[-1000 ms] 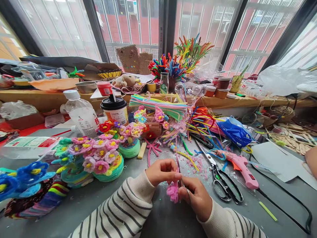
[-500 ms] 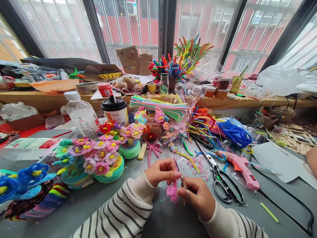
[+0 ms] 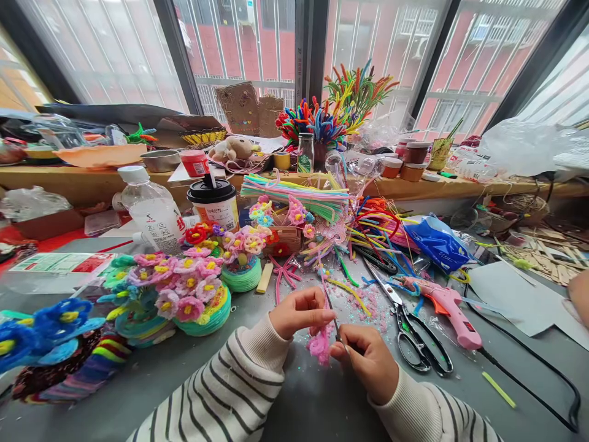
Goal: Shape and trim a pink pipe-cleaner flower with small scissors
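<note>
Low in the centre, my left hand (image 3: 301,314) pinches a fuzzy pink piece (image 3: 319,347) that hangs below its fingertips. My right hand (image 3: 368,359) is closed round a thin dark metal tool (image 3: 337,328), whose long tip points up past the left fingertips. The pink piece lies between my two hands, close to the right fingertips. Pink fluff bits (image 3: 375,307) are scattered on the grey table (image 3: 313,405) beyond them. How the tool's handle sits in the right hand is hidden.
Large scissors (image 3: 407,331) and a pink glue gun (image 3: 453,316) lie to the right. Fuzzy flower pots (image 3: 202,313) stand at the left, with a bottle (image 3: 154,212) and a cup (image 3: 214,202) behind. Part of another person's arm (image 3: 580,301) shows at the right edge.
The pink piece has shifted slightly up and turned a little between my hands. Both hands keep nearly the same place and hold.
</note>
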The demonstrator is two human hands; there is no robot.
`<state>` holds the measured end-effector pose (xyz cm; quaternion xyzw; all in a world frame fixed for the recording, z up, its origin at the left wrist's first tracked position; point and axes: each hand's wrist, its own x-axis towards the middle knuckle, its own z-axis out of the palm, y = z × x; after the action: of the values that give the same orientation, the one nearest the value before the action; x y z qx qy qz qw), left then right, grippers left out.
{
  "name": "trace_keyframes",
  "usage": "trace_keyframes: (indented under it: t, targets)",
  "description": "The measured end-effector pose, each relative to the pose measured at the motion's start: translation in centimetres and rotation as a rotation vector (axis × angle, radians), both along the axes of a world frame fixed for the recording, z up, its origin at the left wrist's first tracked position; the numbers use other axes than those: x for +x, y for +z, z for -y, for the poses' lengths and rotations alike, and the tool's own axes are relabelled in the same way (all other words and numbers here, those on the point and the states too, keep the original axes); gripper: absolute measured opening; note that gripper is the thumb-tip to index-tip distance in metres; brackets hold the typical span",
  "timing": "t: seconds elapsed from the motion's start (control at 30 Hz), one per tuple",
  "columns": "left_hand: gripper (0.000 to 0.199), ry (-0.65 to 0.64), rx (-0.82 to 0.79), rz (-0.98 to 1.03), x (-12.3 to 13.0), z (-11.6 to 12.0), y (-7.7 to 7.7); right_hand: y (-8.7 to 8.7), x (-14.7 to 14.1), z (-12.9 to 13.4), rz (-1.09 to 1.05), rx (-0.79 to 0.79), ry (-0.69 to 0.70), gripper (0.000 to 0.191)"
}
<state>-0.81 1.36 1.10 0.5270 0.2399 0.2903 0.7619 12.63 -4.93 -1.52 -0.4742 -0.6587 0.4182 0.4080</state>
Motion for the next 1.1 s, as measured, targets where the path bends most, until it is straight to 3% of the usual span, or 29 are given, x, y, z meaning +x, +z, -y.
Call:
trace_keyframes:
  t: [0.27, 0.53, 0.83, 1.1]
  targets:
    - [0.026, -0.029, -0.048, -0.037, -0.07, -0.05, -0.02, 0.53, -0.14, 0.08, -0.010, -0.041, 0.102, 0.051]
    - [0.025, -0.029, -0.030, -0.036, -0.09, -0.04, -0.17, 0.26, -0.03, 0.05, 0.003, -0.025, 0.050, 0.044]
    - [0.025, -0.037, -0.041, -0.052, -0.02, 0.02, -0.04, 0.12, -0.27, 0.10, -0.016, -0.003, 0.135, 0.052]
    - [0.026, -0.025, -0.030, -0.056, 0.03, -0.02, -0.22, -0.02, -0.26, 0.05, 0.028, 0.011, 0.085, 0.051]
